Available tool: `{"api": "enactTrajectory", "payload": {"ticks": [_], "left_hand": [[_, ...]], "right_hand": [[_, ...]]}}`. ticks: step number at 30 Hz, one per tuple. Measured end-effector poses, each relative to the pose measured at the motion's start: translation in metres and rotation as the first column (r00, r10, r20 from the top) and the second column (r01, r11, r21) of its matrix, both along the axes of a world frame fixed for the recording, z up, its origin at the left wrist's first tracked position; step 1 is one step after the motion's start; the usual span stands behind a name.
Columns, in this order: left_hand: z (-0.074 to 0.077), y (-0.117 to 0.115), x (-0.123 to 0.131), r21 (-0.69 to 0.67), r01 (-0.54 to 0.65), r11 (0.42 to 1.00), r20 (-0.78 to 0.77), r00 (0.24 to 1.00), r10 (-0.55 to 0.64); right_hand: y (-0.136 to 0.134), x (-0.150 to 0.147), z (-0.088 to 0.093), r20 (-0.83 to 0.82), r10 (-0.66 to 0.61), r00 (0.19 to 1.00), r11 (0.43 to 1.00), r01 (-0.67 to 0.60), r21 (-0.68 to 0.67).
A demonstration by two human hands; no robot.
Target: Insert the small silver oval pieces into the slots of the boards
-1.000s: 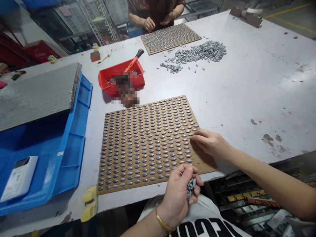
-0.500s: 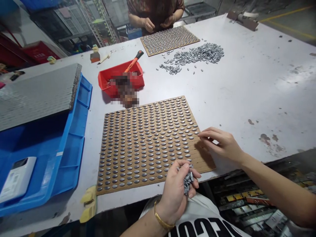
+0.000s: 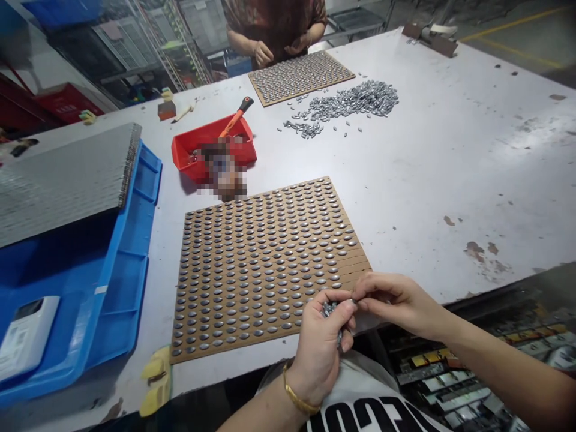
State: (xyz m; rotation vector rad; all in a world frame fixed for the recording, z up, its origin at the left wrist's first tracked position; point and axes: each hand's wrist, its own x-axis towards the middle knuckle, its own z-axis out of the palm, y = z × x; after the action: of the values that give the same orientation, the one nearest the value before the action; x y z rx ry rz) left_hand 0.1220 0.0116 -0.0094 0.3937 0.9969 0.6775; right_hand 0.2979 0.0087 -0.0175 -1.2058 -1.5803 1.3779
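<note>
My left hand (image 3: 321, 342) is closed round a clutch of small grey metal ovals (image 3: 329, 308) at the board's near right corner. Against its thumb, my right hand (image 3: 391, 300) pinches with thumb and fingertips at one small metal oval (image 3: 354, 301). Before me lies a brown board (image 3: 346, 264) set with rows of the same shiny pointed ovals. The strip along its right side, close to my hands, shows bare grooves. My fingers hide part of the board's near right corner.
A red bin (image 3: 186, 162) with an orange-handled tool (image 3: 236, 117) stands beyond the board. To the left is a blue crate (image 3: 130, 252) carrying stacked grey sheets (image 3: 63, 174). A pile of loose ovals (image 3: 373, 99) lies farther back, near a co-worker's board (image 3: 301, 78). Yellow clamps (image 3: 156, 381) grip the edge.
My right hand has moved from the board's right edge down and left to meet my left hand. My left hand stays near the same spot, still holding ovals.
</note>
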Motion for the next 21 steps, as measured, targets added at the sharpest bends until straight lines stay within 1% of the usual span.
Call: {"api": "enactTrajectory", "payload": {"ticks": [4,8,10,12,13,15,17,19,21], "left_hand": [[0.0001,0.0019,0.0003,0.006,0.000,1.000,0.006,1.000,-0.001],[-0.0011,0.0009,0.0001,0.009,0.032,0.999,0.023,0.999,-0.032],[-0.0022,-0.0002,-0.0004,-0.006,0.049,0.999,0.022,0.999,-0.048],[-0.0028,-0.0010,-0.0011,-0.027,0.057,0.998,0.027,0.998,-0.056],[-0.0027,-0.0012,-0.0014,-0.038,0.055,0.998,0.031,0.998,-0.054],[-0.0017,-0.0011,-0.0019,-0.056,0.056,0.997,0.040,0.998,-0.054],[0.0000,-0.0007,-0.0022,-0.070,0.074,0.995,0.054,0.996,-0.070],[0.0016,-0.0002,-0.0021,-0.077,0.101,0.992,0.068,0.993,-0.096],[0.0023,-0.0002,-0.0018,-0.082,0.115,0.990,0.072,0.991,-0.109]], "right_hand": [[0.0019,-0.0002,0.0020,-0.068,0.014,0.998,0.997,-0.019,-0.078],[0.0024,-0.0033,0.0067,-0.180,0.097,0.979,0.985,-0.121,-0.125],[0.0022,-0.0033,0.0071,-0.157,0.087,0.984,0.987,-0.107,-0.122],[0.0013,-0.0021,0.0066,-0.080,0.033,0.996,0.996,-0.039,-0.075],[0.0007,-0.0013,0.0063,-0.041,0.013,0.999,0.999,-0.015,-0.029],[-0.0007,0.0001,0.0062,0.020,0.005,1.000,0.995,-0.007,0.095],[-0.0018,0.0006,0.0067,0.061,0.005,0.998,0.978,-0.018,0.207],[-0.0026,0.0003,0.0070,0.076,-0.012,0.997,0.969,-0.008,0.247],[-0.0034,0.0002,0.0067,0.070,-0.020,0.997,0.973,0.003,0.229]]}}
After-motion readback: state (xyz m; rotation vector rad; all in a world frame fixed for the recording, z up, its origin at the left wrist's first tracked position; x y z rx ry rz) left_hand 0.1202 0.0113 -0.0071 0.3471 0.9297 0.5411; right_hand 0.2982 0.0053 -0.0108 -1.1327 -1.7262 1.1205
